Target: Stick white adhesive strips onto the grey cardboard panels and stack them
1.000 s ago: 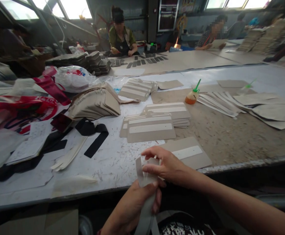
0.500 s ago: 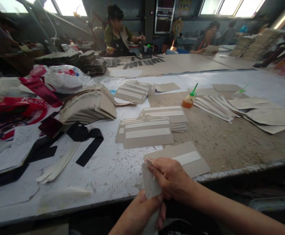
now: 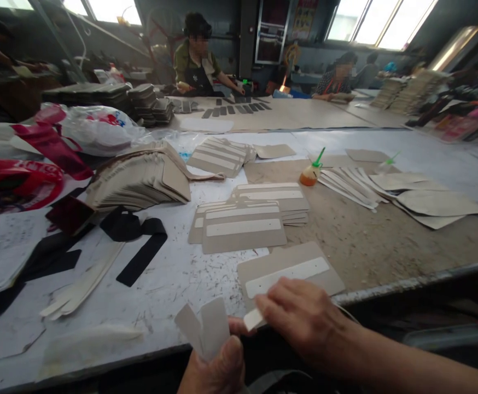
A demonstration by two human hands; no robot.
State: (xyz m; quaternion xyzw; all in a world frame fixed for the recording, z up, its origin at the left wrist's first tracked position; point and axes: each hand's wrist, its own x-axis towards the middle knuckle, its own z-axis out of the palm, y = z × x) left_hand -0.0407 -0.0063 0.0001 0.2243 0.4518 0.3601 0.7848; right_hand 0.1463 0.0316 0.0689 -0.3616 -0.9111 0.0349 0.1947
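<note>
My left hand, low at the table's front edge, grips pale strips; two of their ends fan apart above the thumb. Closed on a separate narrow white strip, my right hand is beside it to the right. One end of that strip sticks out past the fingers, and a thin pale edge shows behind the wrist. Partly behind my right hand lies a beige rounded panel with a white strip along it. Beyond it rest overlapping panels bearing similar white strips.
A glue bottle with a green nozzle stands behind the panels. Loose pale strips lie to its right. At left are a fanned panel stack, black tape and plastic bags. Co-workers sit across the table.
My hands were together on the strips; now they are apart. My right hand has drawn one strip away to the right, and the ends in my left hand have spread. The view has shifted slightly.
</note>
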